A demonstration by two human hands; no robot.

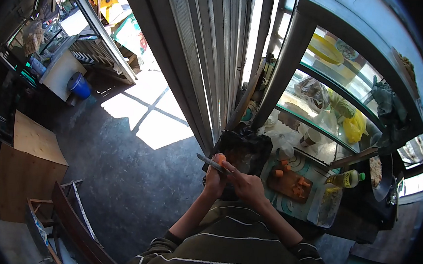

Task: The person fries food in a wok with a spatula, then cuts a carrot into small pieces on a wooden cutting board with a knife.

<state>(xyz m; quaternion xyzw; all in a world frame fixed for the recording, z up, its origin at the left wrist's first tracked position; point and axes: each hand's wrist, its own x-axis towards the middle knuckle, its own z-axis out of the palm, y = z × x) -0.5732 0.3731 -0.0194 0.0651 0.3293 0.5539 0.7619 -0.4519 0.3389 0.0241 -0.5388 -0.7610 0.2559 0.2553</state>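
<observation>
My left hand (213, 181) is closed around a piece of carrot (220, 158), whose orange end shows above the fingers. My right hand (247, 187) grips a knife (208, 161); its blade lies across the carrot and points left. Most of the knife's handle is hidden in the fingers. Just beyond both hands is a black plastic bag (235, 143) with its mouth spread. To the right, a wooden cutting board (282, 183) bears several cut carrot pieces (298, 190).
Beside the board stand a clear plastic container (326, 205) and a bottle with a green cap (347, 179). A pan (385, 180) sits at the far right. A glass display case (303, 69) rises behind the board. Leftward are a bench (77, 225) and a wooden box (31, 180).
</observation>
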